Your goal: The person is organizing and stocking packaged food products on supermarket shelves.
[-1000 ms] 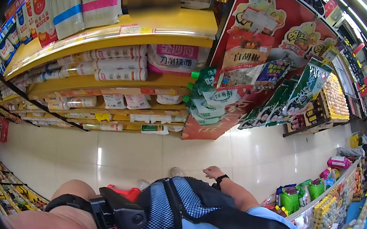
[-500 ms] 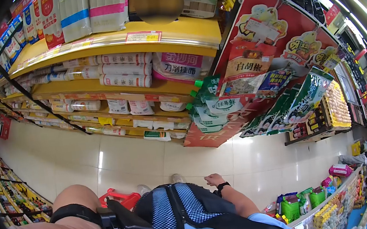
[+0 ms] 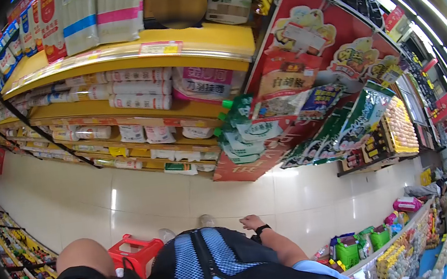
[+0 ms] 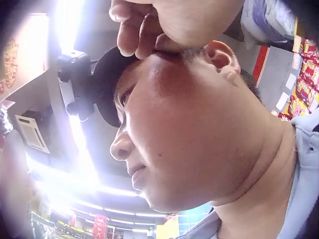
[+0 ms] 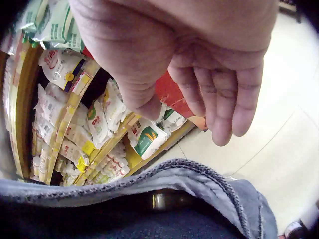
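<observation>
My left hand [image 4: 144, 32] is raised beside the head in the left wrist view, its fingers loosely bent at the temple. Next to the fingers is the dark cap [image 4: 107, 74], which carries a black camera [image 4: 76, 79]. In the head view that hand is out of frame; only the bent arm shows at lower left. My right hand [image 3: 252, 222] hangs low at my side. Seen from the right wrist, its fingers [image 5: 224, 107] are relaxed and nothing lies in them. A red plastic basket [image 3: 136, 249] shows near my left arm, its lower part covered by a black strap.
Ahead stands a yellow shelf [image 3: 205, 36] stocked with packs of noodles [image 3: 139, 88]. At its end a red display panel [image 3: 326, 18] carries hanging seasoning pouches [image 3: 284, 84]. Egg trays [image 3: 402, 126] stand farther right. Pale tiled floor [image 3: 152, 195] runs between the shelves.
More of the red basket shows now as the left arm and its strapped device have shifted down and left. The shelf view has shifted slightly. The right hand still hangs at my side.
</observation>
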A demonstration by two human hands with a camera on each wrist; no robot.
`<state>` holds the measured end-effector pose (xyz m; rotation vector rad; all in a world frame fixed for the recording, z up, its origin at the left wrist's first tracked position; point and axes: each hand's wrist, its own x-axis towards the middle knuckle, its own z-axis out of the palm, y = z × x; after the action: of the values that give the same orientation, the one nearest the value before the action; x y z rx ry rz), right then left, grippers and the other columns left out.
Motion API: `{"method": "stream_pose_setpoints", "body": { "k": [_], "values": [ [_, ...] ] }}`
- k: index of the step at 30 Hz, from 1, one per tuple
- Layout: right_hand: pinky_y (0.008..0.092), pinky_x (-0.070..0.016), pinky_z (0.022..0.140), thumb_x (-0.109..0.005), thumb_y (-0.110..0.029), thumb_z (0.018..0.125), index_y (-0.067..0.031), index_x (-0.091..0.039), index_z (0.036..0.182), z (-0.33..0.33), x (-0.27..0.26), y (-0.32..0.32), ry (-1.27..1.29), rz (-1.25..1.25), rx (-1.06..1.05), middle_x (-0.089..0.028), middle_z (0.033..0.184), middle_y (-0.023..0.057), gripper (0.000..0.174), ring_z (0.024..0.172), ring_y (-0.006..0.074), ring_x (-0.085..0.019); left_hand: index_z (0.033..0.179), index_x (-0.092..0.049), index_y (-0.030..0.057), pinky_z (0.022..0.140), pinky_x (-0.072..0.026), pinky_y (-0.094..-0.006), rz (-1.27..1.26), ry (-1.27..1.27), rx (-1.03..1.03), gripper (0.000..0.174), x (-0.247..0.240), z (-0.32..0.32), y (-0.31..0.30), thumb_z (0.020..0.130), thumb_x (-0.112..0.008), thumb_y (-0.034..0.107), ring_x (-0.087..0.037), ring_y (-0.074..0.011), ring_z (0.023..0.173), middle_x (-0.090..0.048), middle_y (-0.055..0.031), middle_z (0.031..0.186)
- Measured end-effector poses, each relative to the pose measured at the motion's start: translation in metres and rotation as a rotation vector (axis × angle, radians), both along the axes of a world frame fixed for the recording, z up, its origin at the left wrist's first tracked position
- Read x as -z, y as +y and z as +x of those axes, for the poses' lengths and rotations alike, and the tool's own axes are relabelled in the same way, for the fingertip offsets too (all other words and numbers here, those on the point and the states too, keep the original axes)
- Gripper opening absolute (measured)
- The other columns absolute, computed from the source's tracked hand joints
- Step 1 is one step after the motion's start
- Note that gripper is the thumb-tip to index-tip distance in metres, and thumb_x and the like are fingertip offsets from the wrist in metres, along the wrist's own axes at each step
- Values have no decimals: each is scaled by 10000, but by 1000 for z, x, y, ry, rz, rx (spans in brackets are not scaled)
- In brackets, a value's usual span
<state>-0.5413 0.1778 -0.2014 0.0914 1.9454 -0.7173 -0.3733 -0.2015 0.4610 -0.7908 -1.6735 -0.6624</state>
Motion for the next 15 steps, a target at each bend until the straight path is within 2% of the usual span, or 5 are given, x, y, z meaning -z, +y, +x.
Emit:
{"method": "stream_pose_setpoints", "body": {
  "k": [8,11,13,14,15],
  "values": [
    [310,-607,725,-728,-428,917,-11,-743,1170,1,1,-2,-17,26,-36,-772,941,105,488,810,180,-743,1403,-615,242,572,-379,-260,64,-242,84,388,-28,65,0,1102,-440,412,-506,-49,606,-568,113,803],
    [324,-605,720,-693,-487,895,-49,-777,1081,5,32,1,52,-42,-65,-784,836,89,484,756,177,-752,1356,-643,258,553,-364,-252,-2,469,321,385,-1,-30,21,1098,-442,461,-493,-48,601,-552,97,790],
    [320,-607,720,-698,-489,898,-40,-770,1099,6,34,1,11,-64,-51,-786,847,89,497,772,174,-758,1201,-713,155,576,-438,-304,154,277,58,312,38,15,-1,1086,-510,363,-566,-108,633,-627,46,812],
    [319,-609,724,-702,-480,899,-38,-765,1116,8,33,1,3,-58,-46,-788,872,91,497,790,173,-761,970,-691,123,567,-443,-339,157,137,278,145,86,55,-38,938,-648,258,-567,-180,606,-623,-12,758],
    [318,-611,727,-707,-471,900,-36,-760,1133,8,31,1,-9,-49,-44,-789,896,94,497,807,173,-764,739,-669,92,558,-447,-375,185,-4,487,142,94,56,-52,791,-787,153,-568,-252,579,-618,-70,703]
  ]
}}
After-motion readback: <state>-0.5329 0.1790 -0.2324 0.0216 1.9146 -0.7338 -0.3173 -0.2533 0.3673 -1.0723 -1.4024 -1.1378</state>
